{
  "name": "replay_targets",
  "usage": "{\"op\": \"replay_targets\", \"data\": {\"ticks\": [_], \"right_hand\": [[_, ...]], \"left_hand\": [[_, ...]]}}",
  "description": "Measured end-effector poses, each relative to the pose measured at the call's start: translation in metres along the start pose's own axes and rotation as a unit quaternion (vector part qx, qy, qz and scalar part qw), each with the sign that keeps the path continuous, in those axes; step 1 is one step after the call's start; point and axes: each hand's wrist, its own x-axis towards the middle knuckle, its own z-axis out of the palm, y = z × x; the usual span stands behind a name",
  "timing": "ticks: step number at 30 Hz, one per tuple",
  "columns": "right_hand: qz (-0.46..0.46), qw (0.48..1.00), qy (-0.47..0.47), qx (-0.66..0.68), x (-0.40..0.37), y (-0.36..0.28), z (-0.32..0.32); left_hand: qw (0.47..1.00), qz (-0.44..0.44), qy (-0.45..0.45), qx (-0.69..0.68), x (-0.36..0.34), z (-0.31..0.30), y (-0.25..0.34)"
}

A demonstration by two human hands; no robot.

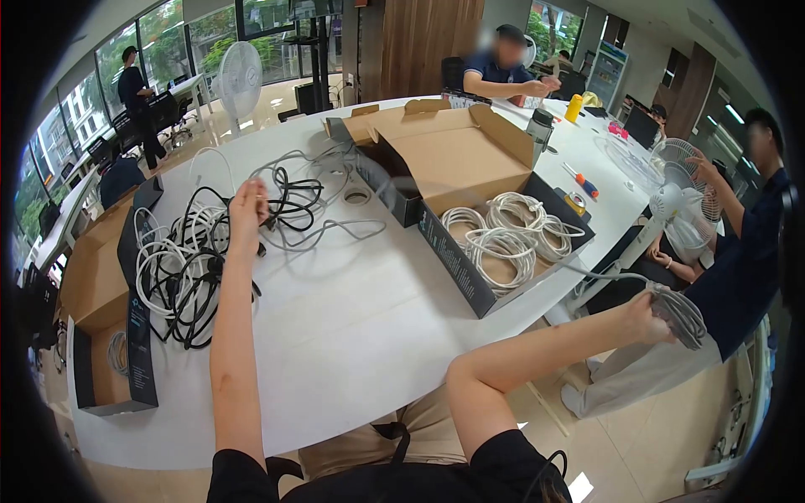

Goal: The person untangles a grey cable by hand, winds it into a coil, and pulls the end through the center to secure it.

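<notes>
My right hand (644, 322) is out past the table's right edge, wrapped round a coiled grey cable (683, 317). A loose end of that cable runs left toward the open box. Over the tangle of black and white cables (189, 256), my left hand (248, 206) is raised with its fingers curled closed. Black cable (295, 201) lies right beside those fingers; what they grip, if anything, is hidden. Loose grey cable (335, 230) spreads over the table to the right of this hand.
An open black box (457, 264) holds several white cable coils (503, 247). At the left, a smaller open box (116, 402) has one grey coil inside. A tape roll (356, 196), bottle (539, 130) and screwdriver (580, 179) lie farther back. People and fans surround the table.
</notes>
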Motion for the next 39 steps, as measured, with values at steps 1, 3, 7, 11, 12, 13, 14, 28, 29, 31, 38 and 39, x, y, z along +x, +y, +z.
{"op": "replay_targets", "data": {"ticks": [1, 3, 7, 11, 12, 13, 14, 28, 29, 31, 38, 39], "right_hand": [[-0.036, 0.997, 0.056, -0.025, -0.008, 0.0, 0.006], [-0.06, 0.995, 0.076, -0.029, -0.014, 0.004, 0.012], [-0.092, 0.992, 0.086, -0.017, -0.023, 0.001, 0.017], [-0.131, 0.985, 0.108, -0.037, -0.026, -0.009, 0.024], [-0.134, 0.983, 0.12, -0.029, -0.029, -0.009, 0.027], [-0.124, 0.988, 0.08, -0.036, -0.026, -0.008, 0.024], [-0.115, 0.992, 0.04, -0.043, -0.021, -0.005, 0.019], [-0.157, 0.957, -0.205, -0.132, -0.033, 0.025, 0.024], [-0.148, 0.966, -0.18, -0.115, -0.038, 0.027, 0.029], [-0.117, 0.981, -0.133, -0.081, -0.055, 0.029, 0.043], [-0.063, 0.982, -0.137, -0.109, -0.079, 0.034, 0.058], [-0.056, 0.981, -0.146, -0.112, -0.077, 0.034, 0.055]], "left_hand": [[0.993, -0.046, 0.048, -0.098, 0.005, -0.014, -0.005], [0.945, -0.114, 0.1, -0.289, 0.019, -0.04, -0.011], [0.744, -0.212, 0.062, -0.63, 0.035, -0.087, -0.013], [0.662, -0.207, 0.043, -0.719, 0.03, -0.087, 0.007], [0.669, -0.19, 0.038, -0.717, 0.03, -0.086, 0.009], [0.717, -0.174, 0.037, -0.674, 0.03, -0.08, 0.005], [0.782, -0.178, -0.014, -0.598, 0.029, -0.077, 0.004], [0.89, 0.316, -0.082, 0.317, -0.068, 0.071, 0.125], [0.894, 0.348, -0.096, 0.265, -0.092, 0.082, 0.148], [0.822, 0.479, -0.112, 0.285, -0.143, 0.085, 0.175], [0.725, 0.56, -0.28, 0.287, -0.222, 0.076, 0.208], [0.712, 0.55, -0.316, 0.301, -0.218, 0.075, 0.215]]}}
